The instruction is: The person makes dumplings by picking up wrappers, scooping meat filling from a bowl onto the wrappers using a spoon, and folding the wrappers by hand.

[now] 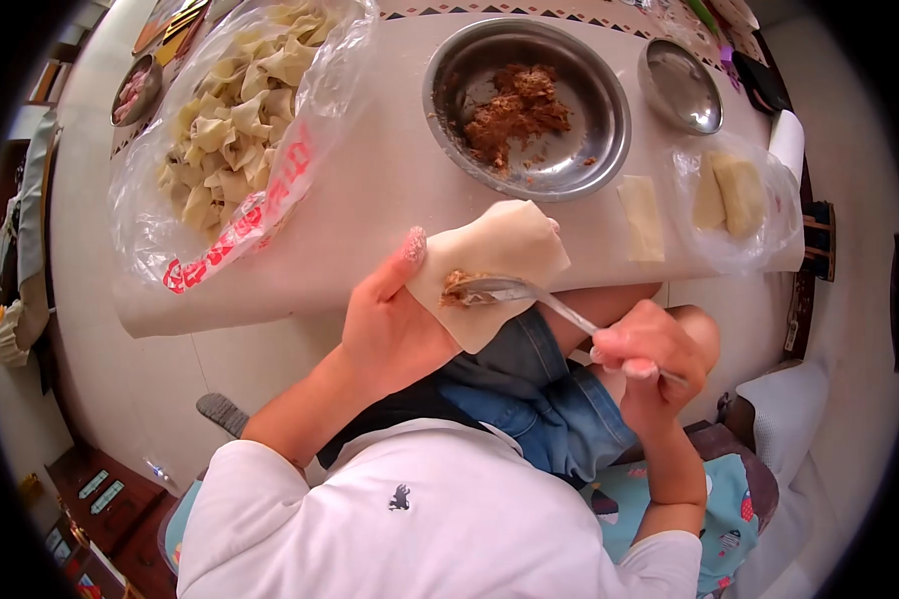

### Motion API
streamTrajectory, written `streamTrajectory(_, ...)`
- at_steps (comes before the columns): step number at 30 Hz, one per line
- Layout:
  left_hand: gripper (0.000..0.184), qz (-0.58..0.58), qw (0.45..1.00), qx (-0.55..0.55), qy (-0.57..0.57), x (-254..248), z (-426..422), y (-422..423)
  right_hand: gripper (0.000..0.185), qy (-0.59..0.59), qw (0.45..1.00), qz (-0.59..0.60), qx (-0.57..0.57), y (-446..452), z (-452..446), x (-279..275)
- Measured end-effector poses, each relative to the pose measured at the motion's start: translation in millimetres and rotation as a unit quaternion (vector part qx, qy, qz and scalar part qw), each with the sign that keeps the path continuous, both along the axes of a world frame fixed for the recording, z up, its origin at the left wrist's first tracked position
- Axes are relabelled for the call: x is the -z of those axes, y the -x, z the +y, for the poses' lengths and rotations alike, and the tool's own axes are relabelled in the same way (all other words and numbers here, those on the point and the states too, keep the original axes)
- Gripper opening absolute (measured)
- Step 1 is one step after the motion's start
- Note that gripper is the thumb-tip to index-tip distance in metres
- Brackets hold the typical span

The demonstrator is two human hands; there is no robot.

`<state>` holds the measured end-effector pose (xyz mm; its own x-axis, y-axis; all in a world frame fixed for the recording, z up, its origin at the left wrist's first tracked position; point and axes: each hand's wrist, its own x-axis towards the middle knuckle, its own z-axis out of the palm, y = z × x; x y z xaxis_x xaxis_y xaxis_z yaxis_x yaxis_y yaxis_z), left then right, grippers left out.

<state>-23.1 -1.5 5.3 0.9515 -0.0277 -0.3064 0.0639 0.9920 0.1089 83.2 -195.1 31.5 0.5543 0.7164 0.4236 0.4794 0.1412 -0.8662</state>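
On my left hand [395, 324] rests a flat, pale dough wrapper [504, 245], its thumb at the wrapper's left edge and the other fingers mostly hidden beneath. My right hand [654, 359] grips the handle of a metal spoon [559, 307]. The spoon's bowl touches a small lump of brown filling [456, 288] on the wrapper's lower left part. Beyond the wrapper stands a steel bowl [438, 130] with brown minced filling [517, 110] in it. One loose wrapper [641, 218] lies right of that bowl.
A plastic bag [135, 235] with several folded dumplings [235, 130] covers the table's left side. At the right are an empty metal dish [681, 85] and a bag holding dough wrappers [739, 195]. A small bowl [150, 95] stands far left. The table's front edge [220, 319] is near my left hand.
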Motion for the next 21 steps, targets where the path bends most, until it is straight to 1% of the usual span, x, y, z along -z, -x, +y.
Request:
streamTrajectory(2, 0.062, 0.004, 0.999, 0.017, -0.030, -2, 0, 2, 0.021, -0.004, 1.000, -0.002, 0.020, -2, 1, -1)
streamTrajectory(5, 0.066, -0.044, 0.993, 0.040, -0.100, 0, 1, 2, 0.022, -0.027, 0.998, 0.000, 0.055, -4, 4, -1)
streamTrajectory(7, 0.066, -0.030, 0.992, 0.045, -0.117, -2, 2, 6, 0.023, -0.035, 0.996, 0.020, 0.081, -4, 5, -1)
streamTrajectory(10, 0.067, -0.014, 0.992, 0.040, -0.119, -1, 4, 9, 0.026, -0.023, 0.983, 0.060, 0.170, 1, 3, -7)
streamTrajectory(13, 0.067, -0.009, 0.992, 0.035, -0.117, 1, 4, 9, 0.027, -0.099, 0.977, 0.107, 0.158, 2, -1, -7)
streamTrajectory(16, 0.067, -0.026, 0.992, 0.040, -0.114, 0, -2, 7, 0.027, -0.046, 0.994, 0.076, 0.059, 7, 7, -12)
streamTrajectory(17, 0.066, -0.033, 0.992, 0.042, -0.112, -1, -3, 6, 0.026, -0.026, 0.996, 0.069, 0.043, 7, 10, -10)
streamTrajectory(20, 0.066, -0.028, 0.990, 0.059, -0.123, 0, 1, 11, 0.035, -0.029, 0.990, 0.013, 0.140, 4, 12, -7)
streamTrajectory(21, 0.066, -0.030, 0.992, 0.052, -0.110, 0, 2, 12, 0.035, -0.026, 0.985, -0.019, 0.170, 1, 11, -6)
